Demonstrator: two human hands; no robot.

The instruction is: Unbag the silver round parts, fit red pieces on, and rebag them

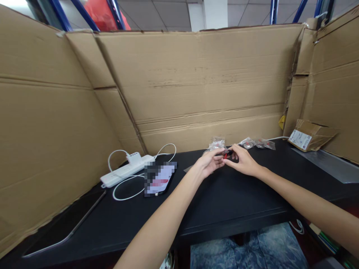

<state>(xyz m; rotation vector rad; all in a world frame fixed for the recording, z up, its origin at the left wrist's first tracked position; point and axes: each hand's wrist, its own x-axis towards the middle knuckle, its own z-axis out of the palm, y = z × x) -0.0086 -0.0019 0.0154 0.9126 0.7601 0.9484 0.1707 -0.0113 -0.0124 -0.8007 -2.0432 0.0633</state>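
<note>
Over the black table, my left hand (209, 163) and my right hand (243, 160) meet at a small black and red object (226, 154). Both hands are closed, with fingertips on opposite sides of it; its kind is too small to make out. Just behind my left hand lies a clear plastic bag (216, 142) with small pieces in it. More clear plastic packets (259, 143) lie beyond my right hand, near the cardboard wall. A flat, thin piece partly shows under my left wrist.
A white power strip (127, 171) with cables and a phone (160, 179) lie left of my hands. A dark tablet (66, 222) rests at the far left. An opened cardboard box (311, 135) and a clear plastic sheet (327, 164) are at the right. Cardboard walls (196, 82) enclose the table (224, 201).
</note>
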